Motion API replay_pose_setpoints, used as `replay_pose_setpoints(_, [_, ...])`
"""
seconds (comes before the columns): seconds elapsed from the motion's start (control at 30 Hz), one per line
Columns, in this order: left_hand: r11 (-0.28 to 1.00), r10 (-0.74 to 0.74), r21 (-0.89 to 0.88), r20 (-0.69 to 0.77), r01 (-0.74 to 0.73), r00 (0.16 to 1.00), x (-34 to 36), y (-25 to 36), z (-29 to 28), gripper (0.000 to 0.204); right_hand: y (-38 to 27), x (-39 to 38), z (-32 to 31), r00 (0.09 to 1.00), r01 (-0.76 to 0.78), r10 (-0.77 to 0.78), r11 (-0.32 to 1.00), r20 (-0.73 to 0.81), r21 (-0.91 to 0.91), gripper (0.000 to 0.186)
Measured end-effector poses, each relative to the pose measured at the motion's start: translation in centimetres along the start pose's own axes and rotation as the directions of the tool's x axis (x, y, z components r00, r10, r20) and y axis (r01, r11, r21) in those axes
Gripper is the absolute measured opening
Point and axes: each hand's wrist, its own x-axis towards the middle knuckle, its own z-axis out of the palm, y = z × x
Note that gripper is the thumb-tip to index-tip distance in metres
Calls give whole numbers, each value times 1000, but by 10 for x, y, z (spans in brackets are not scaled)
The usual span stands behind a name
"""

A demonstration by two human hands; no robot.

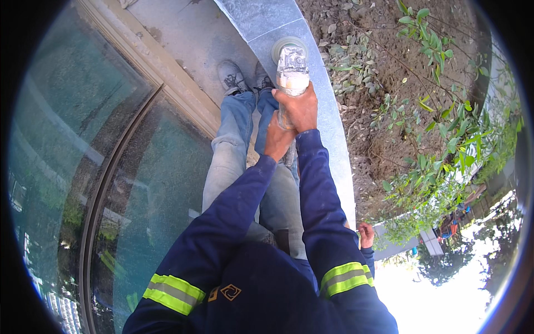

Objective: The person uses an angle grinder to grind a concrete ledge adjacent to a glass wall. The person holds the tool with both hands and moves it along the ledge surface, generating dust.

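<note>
An angle grinder (293, 69), coated in pale dust, is held in both hands with its head pointing away from me. Its round disc (282, 43) lies over the grey stone slab (278, 21) that tops a low curved wall; whether the disc touches the stone I cannot tell. My right hand (302, 108) is wrapped round the body just behind the head. Lower down, my left hand (278, 136) grips the rear part, its fingers partly hidden.
Left of my shoes (232, 75) stands a large glass pane (161, 161) in a frame. Beyond the wall's right side is a soil bed (372, 106) with dry leaves and green shrubs (445, 139). Another person's hand (365, 235) shows near the wall, beside my right arm.
</note>
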Motion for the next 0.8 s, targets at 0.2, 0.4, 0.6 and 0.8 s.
replay_pose_setpoints(0.2, [997,74,-16,35,-74,997,15,0,6,64,-3,11,-5,998,55,-55,998,-14,21,83])
replay_pose_setpoints(0.4, [995,79,-54,-1,-79,997,10,-4,2,66,-3,7,1,999,27,-26,997,23,-70,78])
replay_pose_setpoints(0.6, [998,26,-59,37,-24,999,3,4,7,66,1,6,-6,1000,23,-23,1000,-18,1,79])
replay_pose_setpoints(0.8, [989,69,-129,-1,-68,998,15,-4,5,64,-5,15,5,996,82,-81,996,41,-19,81])
